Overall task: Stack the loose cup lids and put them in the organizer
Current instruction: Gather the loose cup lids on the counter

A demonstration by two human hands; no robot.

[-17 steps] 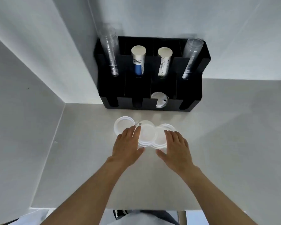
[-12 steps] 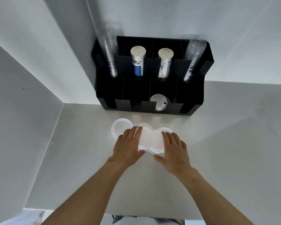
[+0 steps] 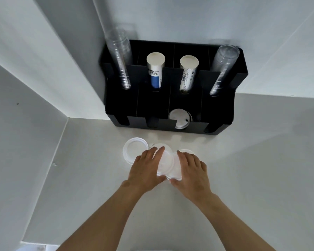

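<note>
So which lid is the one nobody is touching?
Find the black organizer against the wall, then look down at the white lids on the counter in front of it. It is the leftmost lid, a ring lying alone beside the left hand, uncovered.

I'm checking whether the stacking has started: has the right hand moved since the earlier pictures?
Yes. The right hand has slid left over the loose lids toward the left hand, judged against the ring-shaped lid lying still on the counter.

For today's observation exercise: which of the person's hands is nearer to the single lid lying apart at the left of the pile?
Left. The left hand lies right beside the lone lid, its fingers at the rim. The right hand rests across the pile of lids, farther away.
</note>
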